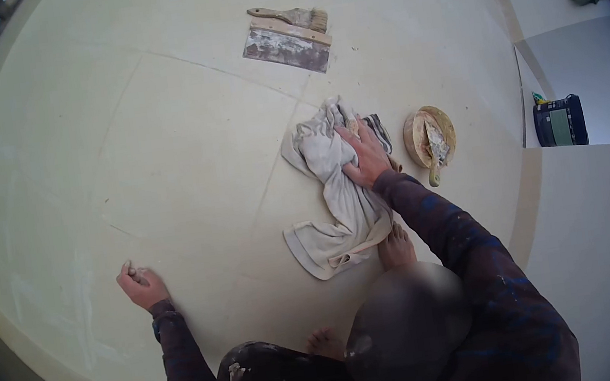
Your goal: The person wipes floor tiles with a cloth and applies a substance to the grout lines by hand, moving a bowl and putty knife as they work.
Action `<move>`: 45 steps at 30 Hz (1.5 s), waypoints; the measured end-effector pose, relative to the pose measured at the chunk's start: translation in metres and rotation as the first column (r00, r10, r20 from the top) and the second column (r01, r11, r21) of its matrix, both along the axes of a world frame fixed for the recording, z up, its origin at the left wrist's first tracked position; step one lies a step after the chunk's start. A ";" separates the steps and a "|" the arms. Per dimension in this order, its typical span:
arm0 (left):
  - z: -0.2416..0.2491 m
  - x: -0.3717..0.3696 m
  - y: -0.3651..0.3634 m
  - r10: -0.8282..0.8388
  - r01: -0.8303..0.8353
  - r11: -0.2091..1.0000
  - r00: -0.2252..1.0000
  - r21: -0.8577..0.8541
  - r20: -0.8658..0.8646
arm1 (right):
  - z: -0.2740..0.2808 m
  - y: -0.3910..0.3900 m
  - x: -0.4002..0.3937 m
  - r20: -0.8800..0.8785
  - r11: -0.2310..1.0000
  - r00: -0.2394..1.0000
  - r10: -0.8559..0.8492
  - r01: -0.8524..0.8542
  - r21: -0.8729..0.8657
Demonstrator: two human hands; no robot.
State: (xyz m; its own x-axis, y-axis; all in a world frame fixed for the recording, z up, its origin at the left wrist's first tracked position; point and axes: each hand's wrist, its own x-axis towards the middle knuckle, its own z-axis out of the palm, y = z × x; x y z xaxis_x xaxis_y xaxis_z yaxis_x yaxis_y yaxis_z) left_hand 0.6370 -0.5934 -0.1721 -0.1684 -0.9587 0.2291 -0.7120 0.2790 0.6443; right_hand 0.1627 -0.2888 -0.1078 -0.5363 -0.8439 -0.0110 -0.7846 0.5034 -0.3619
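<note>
My right hand (363,153) presses down on a crumpled off-white cloth (338,209) spread on the pale tiled floor (161,148), fingers spread over its upper folds. Far to the left, my left hand (140,285) rests on the bare tile with its fingers curled in, and I see nothing in it. Both sleeves are dark and paint-flecked. My bare foot (396,248) touches the cloth's lower right edge.
A paintbrush (294,16) and a wide wooden-backed scraper (285,43) lie on the floor ahead. Right of the cloth sits a round bowl (444,120) holding a putty knife (435,152). A dark box (559,122) stands by the low wall at the right.
</note>
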 end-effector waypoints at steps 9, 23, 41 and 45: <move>0.015 -0.007 0.006 0.037 -0.035 0.999 0.989 -0.017 0.146 | 0.013 0.040 0.010 0.136 0.974 0.989 0.057 -0.085 0.210; 0.017 -0.010 0.006 0.085 -0.088 0.995 0.993 0.044 0.077 | -0.010 -0.171 -0.039 0.045 0.926 0.928 0.371 -0.365 -0.098; 0.018 -0.008 0.006 0.034 -0.024 0.999 0.976 -0.048 0.216 | 0.003 -0.180 -0.051 0.131 0.796 0.807 0.576 -0.590 0.136; 0.032 -0.012 0.006 0.035 -0.031 0.999 0.964 -0.018 0.264 | -0.001 -0.245 -0.052 -0.027 0.788 0.788 0.615 -0.614 0.039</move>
State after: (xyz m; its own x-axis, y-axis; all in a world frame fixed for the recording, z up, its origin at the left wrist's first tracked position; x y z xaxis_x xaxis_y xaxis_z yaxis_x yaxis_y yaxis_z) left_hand 0.6255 -0.5873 -0.1400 -0.1930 -0.9618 0.1941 -0.8656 0.2600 0.4279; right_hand 0.1109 -0.5340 -0.1093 0.0954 -0.9950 -0.0296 -0.9436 -0.0809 -0.3209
